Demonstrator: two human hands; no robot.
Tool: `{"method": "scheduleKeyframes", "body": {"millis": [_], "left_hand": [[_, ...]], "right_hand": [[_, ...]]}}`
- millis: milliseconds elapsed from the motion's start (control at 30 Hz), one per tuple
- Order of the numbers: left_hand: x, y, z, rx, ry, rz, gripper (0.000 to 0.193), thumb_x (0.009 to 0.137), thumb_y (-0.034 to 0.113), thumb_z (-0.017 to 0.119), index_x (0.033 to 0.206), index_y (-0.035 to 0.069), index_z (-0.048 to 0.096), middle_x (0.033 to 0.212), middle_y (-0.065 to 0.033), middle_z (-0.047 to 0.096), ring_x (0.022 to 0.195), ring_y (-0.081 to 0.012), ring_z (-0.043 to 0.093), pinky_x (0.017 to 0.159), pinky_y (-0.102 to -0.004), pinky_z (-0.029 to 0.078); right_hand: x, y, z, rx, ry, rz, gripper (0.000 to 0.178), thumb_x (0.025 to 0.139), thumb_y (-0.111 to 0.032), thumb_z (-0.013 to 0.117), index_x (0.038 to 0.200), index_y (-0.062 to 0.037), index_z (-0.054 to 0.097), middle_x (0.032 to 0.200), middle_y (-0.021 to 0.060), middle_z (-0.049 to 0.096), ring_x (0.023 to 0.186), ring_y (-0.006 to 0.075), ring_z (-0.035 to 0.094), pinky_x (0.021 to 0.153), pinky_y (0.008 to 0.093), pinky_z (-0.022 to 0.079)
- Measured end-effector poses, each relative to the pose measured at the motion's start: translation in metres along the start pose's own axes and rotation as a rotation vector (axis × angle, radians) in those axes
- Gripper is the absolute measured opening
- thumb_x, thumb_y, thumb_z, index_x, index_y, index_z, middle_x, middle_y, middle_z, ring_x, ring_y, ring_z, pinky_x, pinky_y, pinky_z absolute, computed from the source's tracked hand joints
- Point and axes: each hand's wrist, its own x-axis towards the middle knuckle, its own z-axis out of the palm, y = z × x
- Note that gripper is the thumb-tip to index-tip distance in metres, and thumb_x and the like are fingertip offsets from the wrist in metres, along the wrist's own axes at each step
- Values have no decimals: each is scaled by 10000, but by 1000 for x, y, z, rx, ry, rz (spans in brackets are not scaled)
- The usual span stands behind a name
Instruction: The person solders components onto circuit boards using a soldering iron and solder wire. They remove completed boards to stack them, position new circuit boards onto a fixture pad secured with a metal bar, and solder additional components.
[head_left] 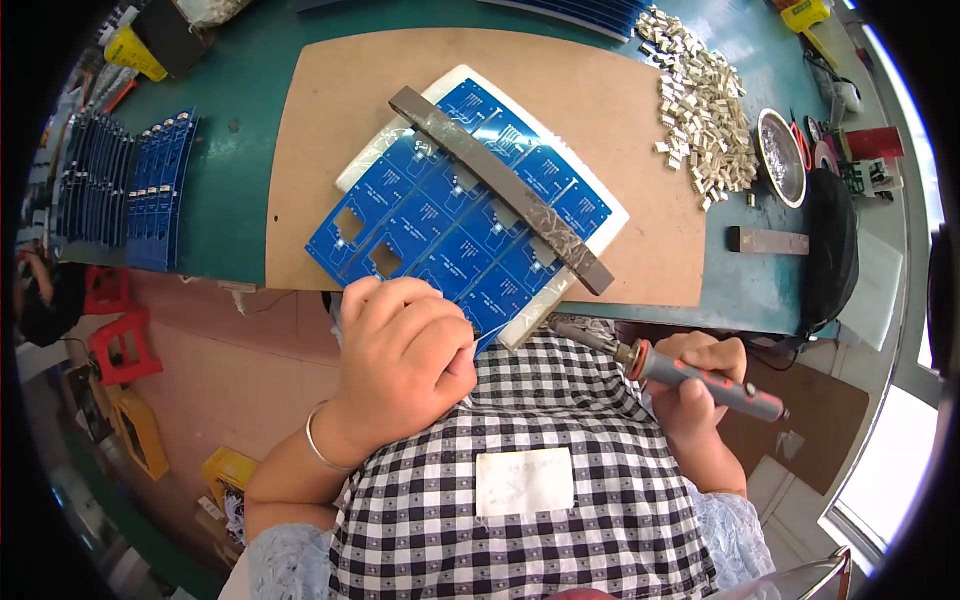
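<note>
A blue circuit board panel [415,215] with several rectangular cut-outs lies askew on a white pad [610,228]. Across it, running from far left to near right, rests a dark, flat bar [500,185]. My left hand [405,350] is closed at the panel's near edge, its fingers curled in. A thin line shows beside its fingertips; whether this is a wire I cannot tell. My right hand [692,385] is wrapped round the grey handle of a soldering iron [715,390]. The iron's metal end points left, toward the pad's near corner.
A brown board [320,120] lies under the pad on the green table [235,140]. Small pale connectors [705,110] are heaped at the far right, beside a metal bowl [782,158] and a short dark block [768,241]. Blue boards [160,190] stand in rows at left.
</note>
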Motion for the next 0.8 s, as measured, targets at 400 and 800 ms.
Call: {"method": "scheduleKeyframes", "body": {"millis": [400,800], "left_hand": [[3,4,7,54,-45,-28,191,577,39,627,705,128,516,887,9,608,873,-212,548,817,-406,289],[7,7,8,71,-60,-40,200,573,21,616,706,123,508,882,9,608,872,-204,545,818,-404,279]], "right_hand": [[1,9,1,-172,-46,78,304,856,-222,644,1002,18,528,727,163,582,486,165,534,473,280,461],[1,9,4,-161,-49,126,296,852,-214,631,993,28,535,734,170,588,478,162,545,444,270,456]]}}
